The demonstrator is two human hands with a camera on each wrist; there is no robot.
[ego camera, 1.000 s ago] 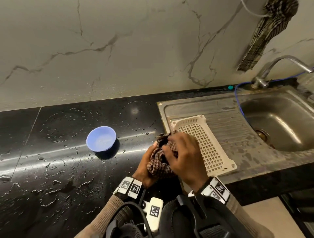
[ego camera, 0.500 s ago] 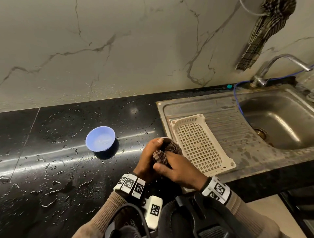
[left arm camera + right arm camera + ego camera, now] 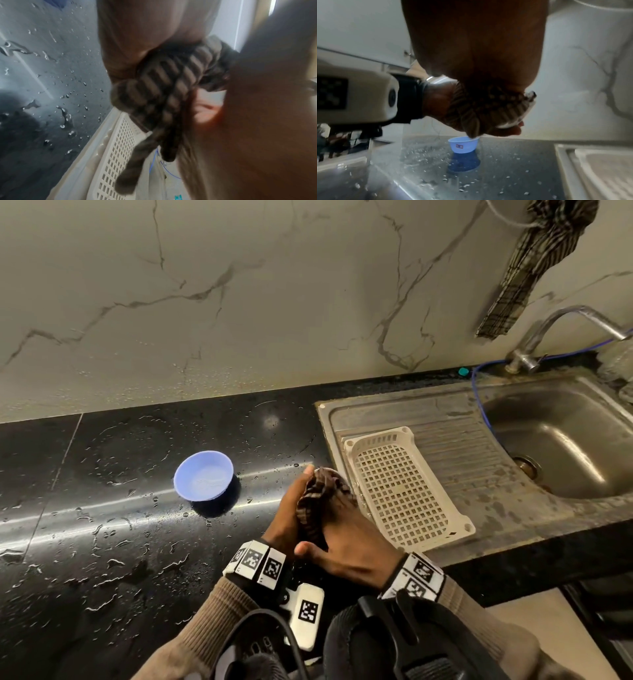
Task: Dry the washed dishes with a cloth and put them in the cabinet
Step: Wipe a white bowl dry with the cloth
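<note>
Both hands are bunched round a brown checked cloth (image 3: 313,505) (image 3: 164,81) above the counter's front edge. My left hand (image 3: 287,515) cups the bundle from the left and below. In the right wrist view its fingers (image 3: 508,130) hold a small white dish (image 3: 524,112), mostly covered by the cloth (image 3: 481,108). My right hand (image 3: 352,546) grips the cloth from the near right side and presses it against the dish. A wet blue bowl (image 3: 203,475) (image 3: 464,145) stands upright on the black counter (image 3: 102,542), left of the hands.
A white perforated basket (image 3: 404,491) (image 3: 111,155) lies on the drainboard just right of the hands. Beyond it are the steel sink (image 3: 565,440), the tap (image 3: 548,333), a blue hose (image 3: 479,402) and a second checked cloth (image 3: 534,261) hanging on the wall. Water drops cover the counter.
My right hand slid from over the top of the bundle down to its near side. The cloth turned between both hands and the left thumb rose. The blue bowl stayed put.
</note>
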